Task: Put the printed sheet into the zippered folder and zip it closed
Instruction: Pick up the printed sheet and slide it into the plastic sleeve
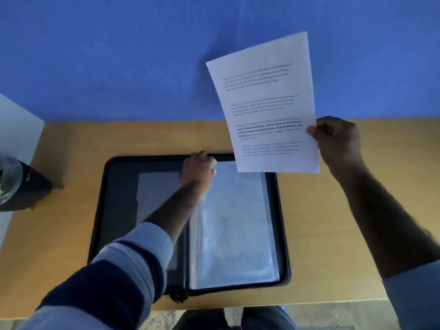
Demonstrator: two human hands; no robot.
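Note:
The black zippered folder [114,210] lies open flat on the wooden table [333,222]. Its right half holds clear plastic sleeves [238,229]; its left half has a grey pocket panel. My right hand [338,141] pinches the right edge of the printed sheet [264,103] and holds it upright in the air above the folder's far right corner. My left hand [198,170] rests at the top of the folder's spine, its fingers on the upper edge of the top clear sleeve. The zipper pull hangs at the near edge of the spine.
A dark object with a clear wrap [21,184] sits at the table's left edge. A blue wall [119,55] rises right behind the table. The table's near edge runs just below the folder, with my legs under it.

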